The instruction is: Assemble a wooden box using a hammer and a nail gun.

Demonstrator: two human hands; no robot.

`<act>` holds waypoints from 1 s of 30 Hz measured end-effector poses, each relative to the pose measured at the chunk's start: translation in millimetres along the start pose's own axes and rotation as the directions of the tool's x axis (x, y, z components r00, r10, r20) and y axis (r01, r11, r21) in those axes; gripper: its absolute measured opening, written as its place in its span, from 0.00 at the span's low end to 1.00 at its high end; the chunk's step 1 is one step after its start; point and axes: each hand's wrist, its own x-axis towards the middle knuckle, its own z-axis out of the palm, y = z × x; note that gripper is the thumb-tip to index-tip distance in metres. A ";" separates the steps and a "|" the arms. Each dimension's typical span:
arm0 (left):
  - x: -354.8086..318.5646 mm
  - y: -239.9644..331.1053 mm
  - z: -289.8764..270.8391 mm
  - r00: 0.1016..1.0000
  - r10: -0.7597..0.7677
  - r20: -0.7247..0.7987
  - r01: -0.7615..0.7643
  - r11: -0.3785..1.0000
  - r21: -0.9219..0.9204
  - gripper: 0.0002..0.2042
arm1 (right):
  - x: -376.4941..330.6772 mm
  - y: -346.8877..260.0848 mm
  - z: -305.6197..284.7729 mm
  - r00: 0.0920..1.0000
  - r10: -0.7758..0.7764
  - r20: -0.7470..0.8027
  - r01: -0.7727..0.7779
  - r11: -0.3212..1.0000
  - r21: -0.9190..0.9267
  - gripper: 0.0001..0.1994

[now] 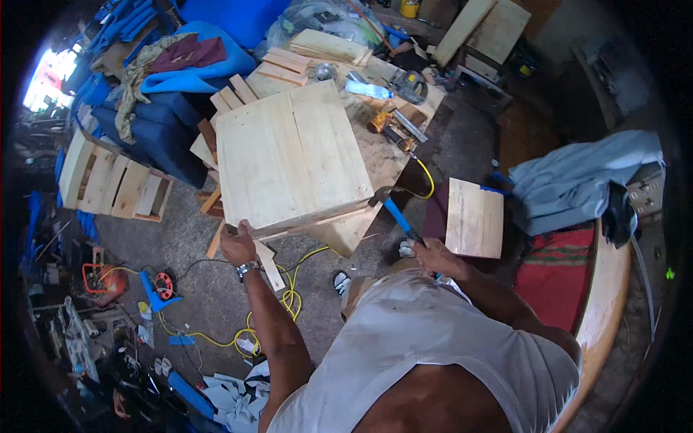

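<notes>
A pale wooden box [289, 159] with a planked top sits on a plywood work surface [386, 169] in front of me. My left hand [238, 244], with a watch on the wrist, grips the box at its near left corner. In my right hand [438, 258] is a claw hammer [399, 216] with a blue handle. Its head is by the near right corner of the box; whether it touches the wood I cannot tell. Whatever lies under my left fingertips is hidden.
Behind the box are a nail gun [381, 124] with a yellow hose, a plastic bottle [369, 89] and loose boards [328, 47]. A smaller wooden box [474, 219] stands at right, near a red cushion [554, 278]. Yellow hose [289, 297] coils on the floor.
</notes>
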 end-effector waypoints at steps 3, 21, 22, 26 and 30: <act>-31.0 50.7 27.5 1.000 -0.030 -0.005 0.031 0.989 0.144 0.19 | 51.1 12.7 -55.7 0.994 0.003 -0.108 -0.014 0.995 -0.097 0.23; -254.3 3.2 72.1 0.415 -0.503 0.758 0.889 0.047 -0.455 0.09 | 163.6 110.1 -211.0 0.989 -0.092 -0.114 0.070 0.980 -0.186 0.17; -266.2 8.7 65.4 0.383 -0.454 0.805 0.902 -0.005 -0.432 0.11 | 147.8 126.5 -203.7 0.993 -0.039 -0.114 0.023 0.991 -0.135 0.18; -280.3 35.7 54.1 0.327 -0.424 0.845 0.945 0.173 -0.278 0.13 | 112.9 172.7 -182.2 0.983 0.083 -0.166 -0.117 0.972 -0.205 0.20; -270.7 -26.5 93.5 0.691 -0.303 0.657 0.487 0.866 -0.112 0.14 | 112.7 153.2 -160.0 0.994 0.053 -0.094 -0.072 0.974 -0.214 0.19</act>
